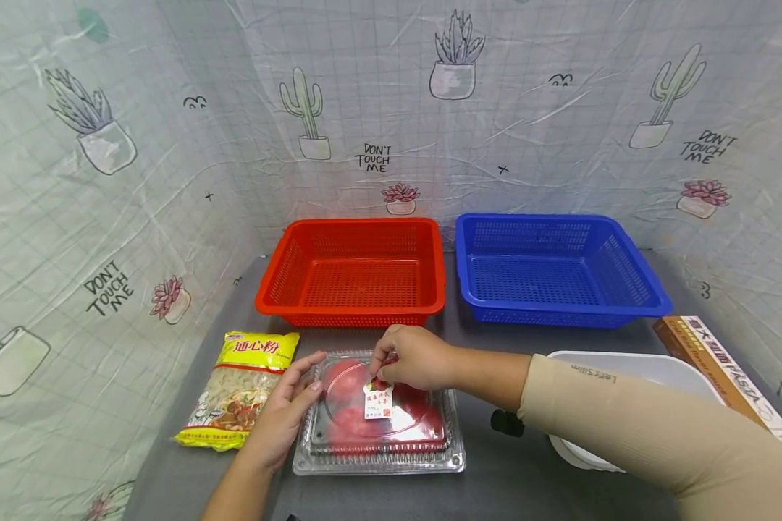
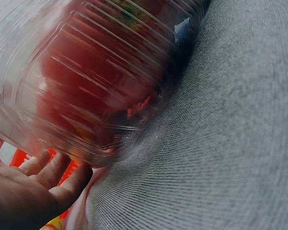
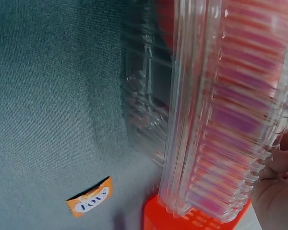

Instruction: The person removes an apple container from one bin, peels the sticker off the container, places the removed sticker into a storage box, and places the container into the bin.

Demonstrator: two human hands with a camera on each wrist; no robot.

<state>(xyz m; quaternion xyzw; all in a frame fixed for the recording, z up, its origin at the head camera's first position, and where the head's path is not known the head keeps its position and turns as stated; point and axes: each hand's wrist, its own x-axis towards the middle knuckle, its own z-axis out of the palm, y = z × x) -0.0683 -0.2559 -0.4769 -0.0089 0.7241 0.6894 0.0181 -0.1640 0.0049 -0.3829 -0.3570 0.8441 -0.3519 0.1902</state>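
A clear plastic clamshell box [image 1: 417,441] with several tomatoes [image 1: 355,420] inside lies on the grey table, its lid on top. A small white label [image 1: 379,405] sits on the lid. My left hand [image 1: 287,412] rests along the box's left side, fingers and thumb touching its edge. Over the label, my right hand [image 1: 413,358] pinches a small dark red thing [image 1: 391,358]; its kind is too small to tell. In the left wrist view, the fingers lie loosely against the box's side.
Behind stand a red basket [image 1: 352,315] and a blue basket [image 1: 563,311]. A yellow-topped pasta bag [image 1: 241,391] lies at left. Right are a white bin [image 1: 632,358] and a brown pasta box [image 1: 723,362]. An orange Fox's wrapper [image 3: 90,197] lies beside the clamshell.
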